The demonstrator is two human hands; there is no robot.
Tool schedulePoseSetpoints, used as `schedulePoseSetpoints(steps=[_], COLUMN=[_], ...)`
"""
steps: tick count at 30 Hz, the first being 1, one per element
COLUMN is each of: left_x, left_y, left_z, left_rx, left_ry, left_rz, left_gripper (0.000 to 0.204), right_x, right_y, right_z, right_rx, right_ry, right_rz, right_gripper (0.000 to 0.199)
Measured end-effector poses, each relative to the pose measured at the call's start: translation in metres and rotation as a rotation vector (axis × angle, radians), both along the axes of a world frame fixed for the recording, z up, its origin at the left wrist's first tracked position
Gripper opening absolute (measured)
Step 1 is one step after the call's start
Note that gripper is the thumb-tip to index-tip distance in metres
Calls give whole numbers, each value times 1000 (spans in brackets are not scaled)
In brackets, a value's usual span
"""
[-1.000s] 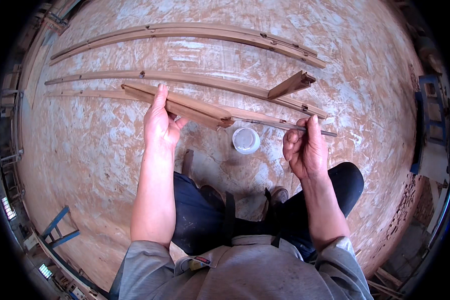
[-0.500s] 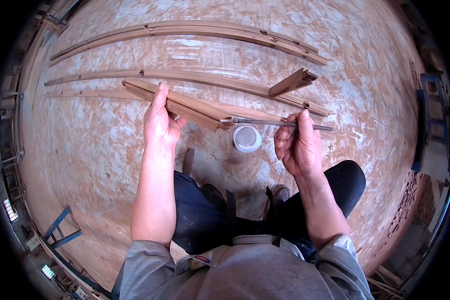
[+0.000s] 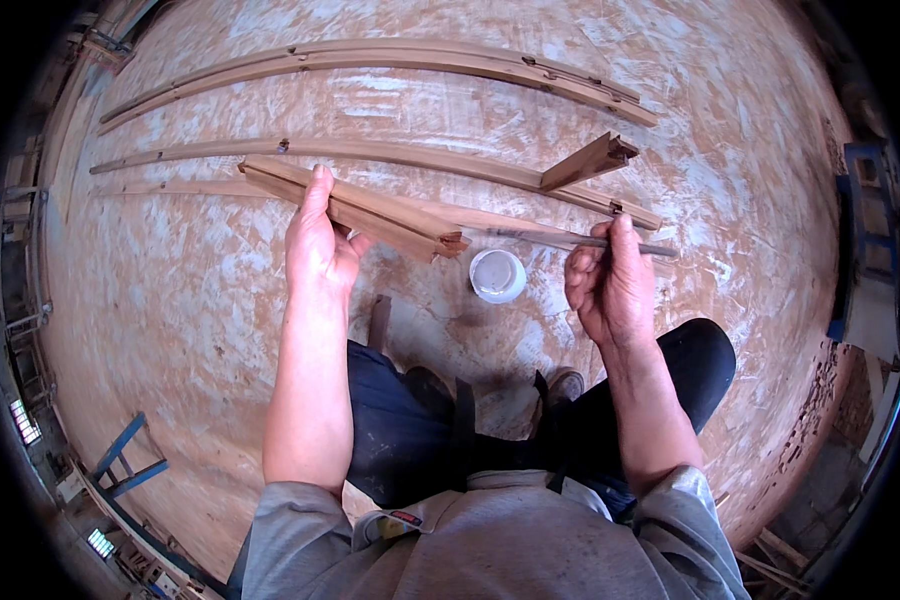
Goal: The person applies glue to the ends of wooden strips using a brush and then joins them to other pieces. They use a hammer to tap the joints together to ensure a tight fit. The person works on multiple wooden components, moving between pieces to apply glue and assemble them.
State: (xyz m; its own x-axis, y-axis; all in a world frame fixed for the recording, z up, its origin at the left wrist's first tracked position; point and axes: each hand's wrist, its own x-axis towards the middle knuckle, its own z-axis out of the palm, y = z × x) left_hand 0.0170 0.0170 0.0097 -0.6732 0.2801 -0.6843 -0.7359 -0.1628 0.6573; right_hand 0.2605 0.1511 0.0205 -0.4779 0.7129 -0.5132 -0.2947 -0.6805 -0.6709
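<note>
The left hand [image 3: 320, 240] held a short grooved wooden piece [image 3: 395, 215] from its near side, thumb laid over the top and fingers closed beneath it, so that the piece slanted down to the right toward its notched end. The fingers of the right hand [image 3: 610, 285] were pinched narrow around the dark handle of a slim brush [image 3: 652, 248], whose pale, blurred tip pointed left and stood just short of that notched end. Between the two hands, a little nearer the body, a round white cup [image 3: 498, 276] sat on the blotched brown surface [image 3: 220, 330]; what it contained was hard to make out. Past the hands lay a long far strip [image 3: 400, 60] and a long middle strip [image 3: 400, 155], both with dark cutouts, and a second short piece [image 3: 585, 163] rested at an angle across the right part of the middle one. A plainer near strip [image 3: 185, 188] ran partly hidden behind the grooved piece. A small dark block [image 3: 379, 322] lay beside the left knee [image 3: 380, 390].
</note>
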Motion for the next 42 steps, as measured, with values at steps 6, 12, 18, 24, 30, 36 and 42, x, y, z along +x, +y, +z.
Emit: schedulePoseSetpoints(steps=[6,12,18,24,30,36,42], left_x=[-13,-15,-16,-13,-13,-11,-13], left_y=[-8,-9,-8,-6,-5,-5,-6], left_z=[-18,-19,-17,-15,-16,-16,-18], left_rx=[122,326,369,356,340,346,334], left_ry=[-48,-137,-135,-128,-115,-92,-86], left_rz=[118,165,191,217,233,196,216], left_gripper=[36,27,28,27,25,25,24], right_x=[13,11,12,12,21,11,20], right_y=[-22,-38,-38,-33,-32,-29,-26], right_z=[13,28,31,40,45,41,39], right_rx=[350,850,1000,1320,1291,1317,1238], right_ry=[4,-23,-75,-132,-103,-156,-104], right_rz=[74,202,228,436,443,449,458], right_gripper=[27,18,17,22,23,22,19])
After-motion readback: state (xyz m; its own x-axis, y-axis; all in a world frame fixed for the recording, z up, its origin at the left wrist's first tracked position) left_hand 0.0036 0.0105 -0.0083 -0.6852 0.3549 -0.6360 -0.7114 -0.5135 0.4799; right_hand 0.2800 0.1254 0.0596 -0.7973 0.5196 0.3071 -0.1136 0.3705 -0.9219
